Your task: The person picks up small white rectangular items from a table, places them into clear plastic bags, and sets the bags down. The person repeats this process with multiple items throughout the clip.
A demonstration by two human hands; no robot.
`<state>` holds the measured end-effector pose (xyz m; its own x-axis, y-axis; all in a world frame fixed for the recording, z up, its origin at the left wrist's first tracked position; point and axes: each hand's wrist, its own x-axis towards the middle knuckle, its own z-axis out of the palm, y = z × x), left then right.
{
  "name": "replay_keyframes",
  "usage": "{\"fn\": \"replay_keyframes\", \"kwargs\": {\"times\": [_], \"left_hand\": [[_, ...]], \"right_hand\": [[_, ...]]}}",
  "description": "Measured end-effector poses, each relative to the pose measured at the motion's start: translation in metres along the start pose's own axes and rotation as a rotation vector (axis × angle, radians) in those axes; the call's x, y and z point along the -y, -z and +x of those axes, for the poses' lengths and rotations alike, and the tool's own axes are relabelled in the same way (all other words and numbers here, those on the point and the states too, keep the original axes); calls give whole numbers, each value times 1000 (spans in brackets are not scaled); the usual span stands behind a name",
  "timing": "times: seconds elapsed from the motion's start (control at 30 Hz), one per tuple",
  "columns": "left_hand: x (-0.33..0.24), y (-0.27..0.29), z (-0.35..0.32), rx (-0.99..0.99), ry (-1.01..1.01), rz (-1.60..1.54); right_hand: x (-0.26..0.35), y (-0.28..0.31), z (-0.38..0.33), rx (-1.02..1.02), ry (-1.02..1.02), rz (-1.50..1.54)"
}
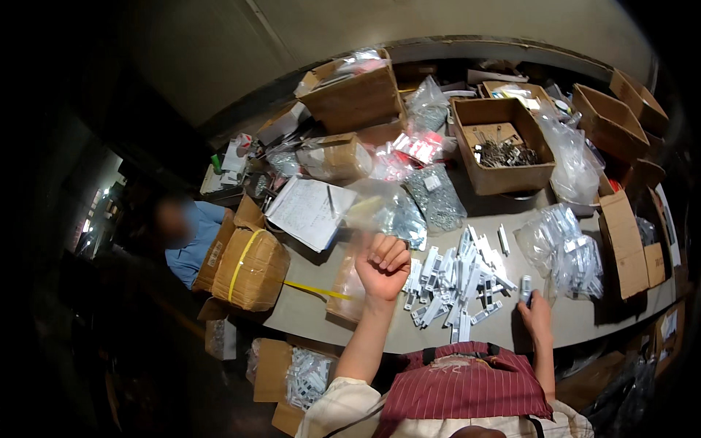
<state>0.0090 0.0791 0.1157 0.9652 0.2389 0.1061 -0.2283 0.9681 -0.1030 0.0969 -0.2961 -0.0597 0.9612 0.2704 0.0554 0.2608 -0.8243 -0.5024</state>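
My left hand point(385, 269) is raised above the table's near side, fingers curled in toward the palm. Whatever it may hold is hidden. At the table's front edge, my right hand point(537, 315) grips a small white plastic latch-like piece point(526, 286) with a dark inset, held between thumb and fingers. Between the two hands lies a loose heap of similar slim white pieces point(460, 281), pointing in all directions. Behind my left hand are clear plastic bags point(391, 208), and a brown carton point(345, 281) sits beside the wrist.
A box of metal parts point(504, 179) stands behind the heap, with bagged white pieces point(577, 266) to the right. A yellow-strapped carton point(252, 270) and a notebook with a pen point(307, 212) are at left. Below is an open carton of white pieces point(307, 376). Another person point(193, 237) is at far left.
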Motion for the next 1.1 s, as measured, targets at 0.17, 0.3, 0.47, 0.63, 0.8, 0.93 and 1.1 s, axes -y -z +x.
{"fn": "replay_keyframes", "kwargs": {"times": [0.17, 0.3, 0.47, 0.63, 0.8, 0.93, 1.1], "left_hand": [[16, 14, -8, 90, 106, 43], [30, 33, -16, -4, 150, 11], [58, 58, -35, -266, 228, 126], [101, 75, -51, -524, 262, 1080], [117, 92, -56, -131, 406, 1705], [127, 72, -55, -104, 573, 1828], [134, 101, -72, 43, 267, 2029]], "right_hand": [[4, -20, 1, 342, -212, 896], [27, -1, 1, 474, -403, 1232], [43, 24, 1, 552, -420, 1203], [62, 50, -6, 541, -314, 1277], [82, 70, -17, 822, -242, 1331], [93, 65, -28, 1006, -186, 1324], [86, 52, -28, 1001, -242, 1338]]}}
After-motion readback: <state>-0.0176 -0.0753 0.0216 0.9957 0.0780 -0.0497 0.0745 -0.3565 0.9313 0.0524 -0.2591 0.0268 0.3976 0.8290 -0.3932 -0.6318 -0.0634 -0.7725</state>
